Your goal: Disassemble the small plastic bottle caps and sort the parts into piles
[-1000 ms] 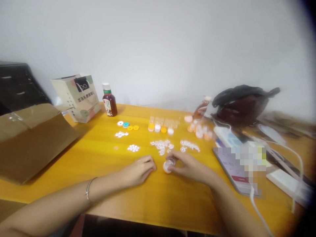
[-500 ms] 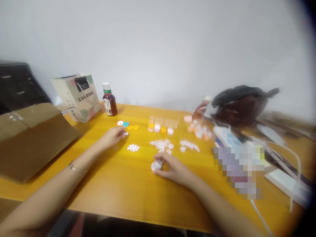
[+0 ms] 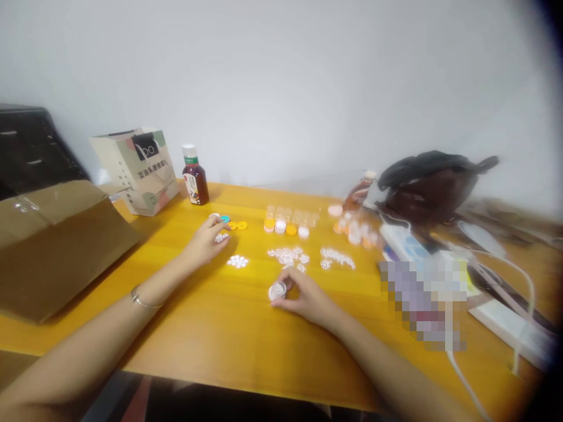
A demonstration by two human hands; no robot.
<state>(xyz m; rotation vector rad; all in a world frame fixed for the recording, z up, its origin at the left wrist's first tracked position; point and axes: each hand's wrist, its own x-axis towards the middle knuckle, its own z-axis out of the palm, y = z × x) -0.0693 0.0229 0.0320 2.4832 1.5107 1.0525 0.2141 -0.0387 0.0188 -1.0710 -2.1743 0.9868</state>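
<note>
My left hand is over the far-left part of the table, thumb and fingers apart, with nothing visibly held. Small white pieces lie partly under it. Just beyond its fingertips are a turquoise ring-shaped disc and yellow ring-shaped discs. Between thumb and fingers, my right hand grips a small round white cup-like part close to the tabletop; its inside is blurred. Nearer me than the left hand sits a cluster of small white round pieces. White gear-like pieces lie beyond the right hand.
Clear cylinders with coloured caps stand mid-table, and more capped parts are at right. A brown bottle, a paper bag and a cardboard box occupy the left. A power strip and cables crowd the right.
My left hand has moved slightly forward and right, its fingers now spread towards the ring-shaped discs. My right hand keeps its grip on the cup-like part, nearly in place.
</note>
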